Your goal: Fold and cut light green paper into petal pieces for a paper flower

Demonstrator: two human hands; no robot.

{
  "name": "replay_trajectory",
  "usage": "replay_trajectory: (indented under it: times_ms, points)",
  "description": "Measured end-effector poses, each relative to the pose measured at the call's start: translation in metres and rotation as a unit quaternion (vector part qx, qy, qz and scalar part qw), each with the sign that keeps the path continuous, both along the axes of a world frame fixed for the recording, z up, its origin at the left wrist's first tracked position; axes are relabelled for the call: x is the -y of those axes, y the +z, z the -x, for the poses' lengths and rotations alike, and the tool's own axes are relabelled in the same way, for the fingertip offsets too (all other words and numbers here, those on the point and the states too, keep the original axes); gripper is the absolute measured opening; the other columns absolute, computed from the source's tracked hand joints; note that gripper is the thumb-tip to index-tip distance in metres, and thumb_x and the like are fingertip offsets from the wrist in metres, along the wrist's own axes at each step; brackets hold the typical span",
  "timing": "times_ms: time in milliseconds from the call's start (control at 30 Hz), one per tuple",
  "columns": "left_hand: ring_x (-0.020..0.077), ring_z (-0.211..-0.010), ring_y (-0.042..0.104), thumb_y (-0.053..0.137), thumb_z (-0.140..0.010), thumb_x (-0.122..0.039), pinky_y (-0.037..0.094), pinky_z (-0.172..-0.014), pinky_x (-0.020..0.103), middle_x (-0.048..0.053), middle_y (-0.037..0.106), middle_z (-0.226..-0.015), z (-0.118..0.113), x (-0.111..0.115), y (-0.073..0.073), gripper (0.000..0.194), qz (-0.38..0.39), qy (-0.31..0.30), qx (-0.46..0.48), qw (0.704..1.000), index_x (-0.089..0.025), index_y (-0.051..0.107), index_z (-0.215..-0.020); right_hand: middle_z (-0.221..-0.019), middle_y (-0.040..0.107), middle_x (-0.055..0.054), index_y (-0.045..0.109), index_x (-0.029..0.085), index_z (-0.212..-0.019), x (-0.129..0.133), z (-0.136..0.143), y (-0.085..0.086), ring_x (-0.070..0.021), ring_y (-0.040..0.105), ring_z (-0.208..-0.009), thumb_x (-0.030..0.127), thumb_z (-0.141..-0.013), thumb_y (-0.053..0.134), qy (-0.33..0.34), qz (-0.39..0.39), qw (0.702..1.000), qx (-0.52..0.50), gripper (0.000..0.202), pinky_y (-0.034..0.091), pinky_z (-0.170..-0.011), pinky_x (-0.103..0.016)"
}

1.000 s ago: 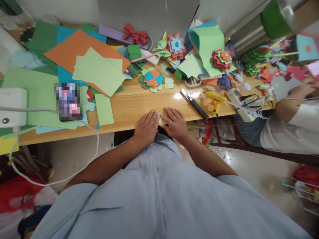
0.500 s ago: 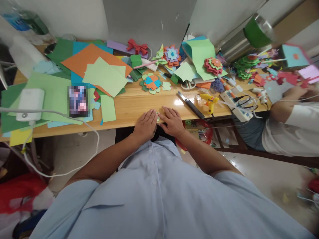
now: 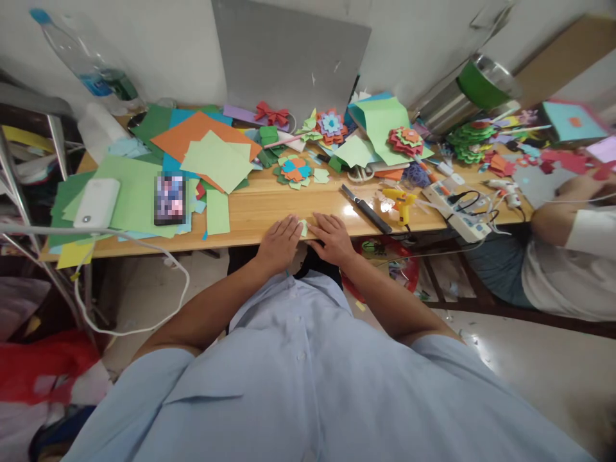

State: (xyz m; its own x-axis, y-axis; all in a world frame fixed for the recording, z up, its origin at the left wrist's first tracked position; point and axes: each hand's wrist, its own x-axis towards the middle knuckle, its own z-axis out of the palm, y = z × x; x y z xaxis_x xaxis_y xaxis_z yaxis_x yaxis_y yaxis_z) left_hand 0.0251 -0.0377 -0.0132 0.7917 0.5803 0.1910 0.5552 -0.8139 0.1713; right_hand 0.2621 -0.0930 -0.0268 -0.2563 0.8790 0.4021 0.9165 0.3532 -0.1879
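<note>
My left hand (image 3: 282, 240) rests palm down at the front edge of the wooden table (image 3: 260, 204), fingers extended and lying flat. Beside it my right hand (image 3: 332, 237) also lies on the edge, its fingers stretched out. Between the fingertips of both hands shows a small light green paper piece (image 3: 303, 228). Behind the hands sit an orange and blue paper flower (image 3: 295, 169) and a pale green paper shape (image 3: 321, 175). A black-handled cutter (image 3: 368, 208) and a yellow glue gun (image 3: 402, 200) lie to the right.
Stacked coloured paper (image 3: 129, 192), a phone (image 3: 170, 199) and a white power bank (image 3: 97, 204) with a cable are on the left. A power strip (image 3: 457, 212) is on the right, near another person's arm (image 3: 553, 215). A red basket (image 3: 409, 273) stands below the table.
The view has shifted, showing more of the wall and the bottles at the left. Both hands stay at the table edge, and more of the small green piece shows between them.
</note>
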Motion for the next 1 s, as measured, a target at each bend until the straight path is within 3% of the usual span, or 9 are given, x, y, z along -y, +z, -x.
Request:
replay_trajectory:
  times_ms: [200,333,467,767,1000]
  points:
    - [0.0307,-0.164,0.028,0.058,-0.094,-0.025,0.025,-0.134,0.052,0.016,0.033,-0.174,0.015,0.007,0.009,0.07,0.05,0.052,0.012,0.997,-0.014,0.045,-0.162,-0.159,0.058,-0.013,0.069,0.023,-0.141,0.003,0.005,-0.001,-0.0297,0.057,-0.144,0.047,-0.101,0.063,-0.002,-0.012,0.999,-0.035,0.047,0.039,-0.125,-0.052]
    - [0.0311,-0.163,0.03,0.059,-0.094,-0.023,0.024,-0.134,0.052,0.015,0.035,-0.173,0.018,0.008,0.006,0.065,0.067,0.044,0.03,0.996,-0.016,0.052,-0.158,-0.159,0.058,-0.013,0.07,0.022,-0.138,0.005,0.008,0.002,-0.0305,0.055,-0.145,0.044,-0.101,0.063,0.0,-0.009,1.0,-0.027,0.043,0.039,-0.125,-0.051]
    - [0.0303,-0.164,0.029,0.059,-0.095,-0.024,0.024,-0.133,0.052,0.014,0.035,-0.173,0.019,0.006,0.001,0.068,0.074,0.046,0.04,0.995,-0.018,0.048,-0.161,-0.153,0.064,-0.01,0.073,0.024,-0.133,0.005,0.008,0.002,-0.029,0.058,-0.142,0.038,-0.101,0.065,0.007,-0.022,0.999,-0.038,0.036,0.04,-0.124,-0.051]
    - [0.0337,-0.162,0.033,0.06,-0.096,-0.027,0.029,-0.13,0.056,0.017,0.043,-0.169,0.019,0.002,0.005,0.061,0.095,0.047,0.062,0.992,-0.014,0.054,-0.155,-0.131,0.077,-0.008,0.076,0.024,-0.128,0.008,0.014,-0.011,-0.0266,0.068,-0.123,0.024,-0.1,0.066,0.055,-0.059,0.993,-0.091,0.03,0.053,-0.11,-0.048]
    - [0.0338,-0.141,0.057,0.058,-0.098,-0.038,0.041,-0.122,0.054,0.019,0.065,-0.147,0.019,-0.017,0.012,0.054,0.113,0.067,0.159,0.979,-0.013,0.059,-0.146,-0.117,0.078,-0.009,0.077,0.025,-0.127,0.007,0.022,-0.011,-0.0267,0.066,-0.116,0.022,-0.1,0.065,0.04,-0.055,0.993,-0.097,0.029,0.055,-0.103,-0.047]
